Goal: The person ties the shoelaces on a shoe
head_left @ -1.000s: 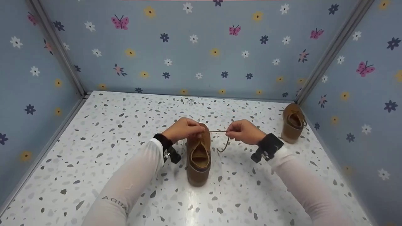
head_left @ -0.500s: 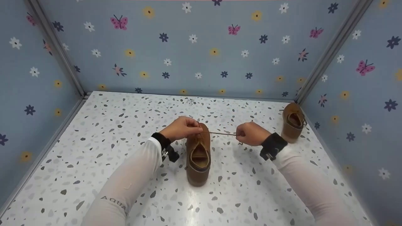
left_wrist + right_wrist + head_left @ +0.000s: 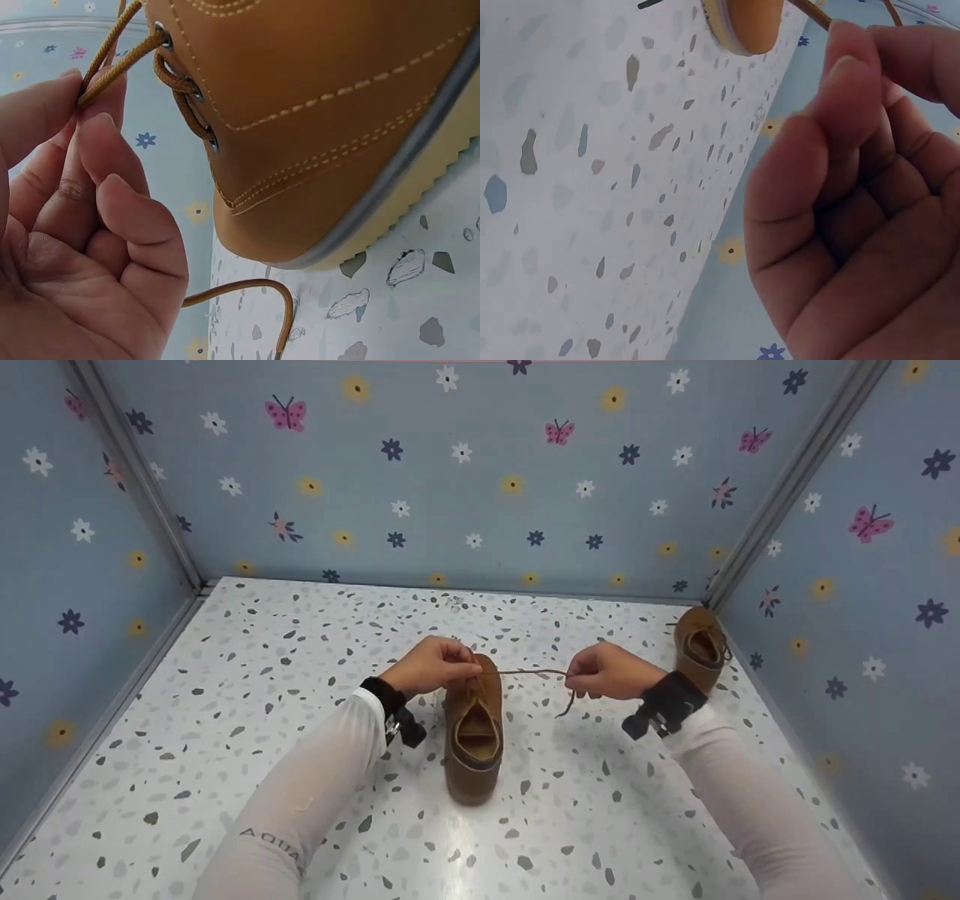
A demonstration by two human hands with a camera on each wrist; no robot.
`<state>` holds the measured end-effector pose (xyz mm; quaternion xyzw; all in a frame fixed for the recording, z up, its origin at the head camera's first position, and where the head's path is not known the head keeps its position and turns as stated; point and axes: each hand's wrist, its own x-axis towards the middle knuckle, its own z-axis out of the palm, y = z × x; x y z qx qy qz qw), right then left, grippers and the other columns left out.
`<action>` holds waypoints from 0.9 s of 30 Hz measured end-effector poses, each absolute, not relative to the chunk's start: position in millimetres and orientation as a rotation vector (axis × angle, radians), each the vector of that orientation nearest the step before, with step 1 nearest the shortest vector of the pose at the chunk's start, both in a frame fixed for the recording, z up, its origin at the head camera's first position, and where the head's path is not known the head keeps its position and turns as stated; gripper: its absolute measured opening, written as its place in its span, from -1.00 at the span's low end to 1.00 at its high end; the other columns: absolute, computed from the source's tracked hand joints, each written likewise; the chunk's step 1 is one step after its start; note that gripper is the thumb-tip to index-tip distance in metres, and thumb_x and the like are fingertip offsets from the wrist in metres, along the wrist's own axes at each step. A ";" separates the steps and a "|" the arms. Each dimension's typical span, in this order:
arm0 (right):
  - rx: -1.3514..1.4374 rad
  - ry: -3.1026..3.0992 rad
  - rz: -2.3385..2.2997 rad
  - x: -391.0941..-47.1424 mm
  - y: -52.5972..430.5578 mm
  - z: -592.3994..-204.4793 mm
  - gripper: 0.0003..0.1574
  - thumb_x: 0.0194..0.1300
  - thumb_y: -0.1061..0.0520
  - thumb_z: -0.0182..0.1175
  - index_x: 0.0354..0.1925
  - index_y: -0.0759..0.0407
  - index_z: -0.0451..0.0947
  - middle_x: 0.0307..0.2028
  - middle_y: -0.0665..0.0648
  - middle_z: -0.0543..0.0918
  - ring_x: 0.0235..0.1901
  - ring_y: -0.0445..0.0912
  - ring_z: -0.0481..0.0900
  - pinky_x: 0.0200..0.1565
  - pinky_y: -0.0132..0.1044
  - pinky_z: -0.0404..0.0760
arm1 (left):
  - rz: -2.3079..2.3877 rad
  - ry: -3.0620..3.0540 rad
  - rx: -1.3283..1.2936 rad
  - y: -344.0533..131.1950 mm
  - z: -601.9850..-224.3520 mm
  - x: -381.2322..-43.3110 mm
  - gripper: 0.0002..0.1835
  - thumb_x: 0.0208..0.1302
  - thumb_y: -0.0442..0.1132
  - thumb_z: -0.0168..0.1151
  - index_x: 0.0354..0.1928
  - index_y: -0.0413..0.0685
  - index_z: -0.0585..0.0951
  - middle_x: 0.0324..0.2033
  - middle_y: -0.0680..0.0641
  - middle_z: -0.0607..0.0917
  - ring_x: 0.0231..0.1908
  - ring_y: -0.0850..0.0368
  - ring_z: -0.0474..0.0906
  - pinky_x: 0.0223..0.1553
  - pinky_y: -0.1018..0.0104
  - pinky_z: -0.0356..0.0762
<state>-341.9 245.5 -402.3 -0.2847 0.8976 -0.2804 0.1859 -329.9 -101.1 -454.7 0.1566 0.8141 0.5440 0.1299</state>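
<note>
pinches shoelace in left hand near shoe, itself toward six o'clock from head-view centre, and in right hand toward three o'clock; seems at lace-handling step, likely calls for steady tension next.

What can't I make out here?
Head: lace at the near shoe, partly hidden by the left hand.
Head: heel of the far shoe, partly behind the wrist strap.
Left wrist: near shoe's heel, cut off by the frame.
Right wrist: base of the right hand, beyond the edge.
</note>
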 end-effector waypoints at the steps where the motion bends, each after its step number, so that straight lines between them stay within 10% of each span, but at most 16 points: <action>1: -0.792 2.508 -0.827 -341.5 245.0 -401.4 -0.77 0.45 0.08 0.30 -0.19 0.24 0.73 -0.45 0.06 0.74 -0.47 -0.19 0.62 -0.32 -0.35 0.64 | 1.583 2.365 0.451 -101.2 -455.0 -330.1 -0.83 0.39 -0.09 0.40 -0.26 -0.03 0.76 -0.39 0.11 0.73 -0.40 0.21 0.58 -0.32 0.35 0.58; 9: -0.752 2.379 -1.058 -339.4 237.8 -398.4 -0.69 0.44 0.06 0.34 -0.18 0.34 0.70 -0.43 0.16 0.73 -0.48 -0.24 0.62 -0.30 -0.40 0.65 | 1.609 2.351 0.429 -100.8 -454.4 -329.8 -0.84 0.38 -0.10 0.42 -0.26 -0.03 0.75 -0.31 0.08 0.75 -0.32 0.23 0.67 -0.07 0.07 0.73; 27: -0.673 2.226 -1.395 -328.9 217.4 -390.1 -0.80 0.48 0.07 0.30 -0.31 0.12 0.64 -0.44 -0.05 0.75 -0.46 -0.24 0.62 -0.23 -0.37 0.72 | 1.672 2.323 0.372 -98.8 -455.8 -328.0 -0.84 0.36 -0.10 0.44 -0.25 -0.04 0.74 -0.36 0.12 0.76 -0.35 0.25 0.64 -0.22 0.29 0.64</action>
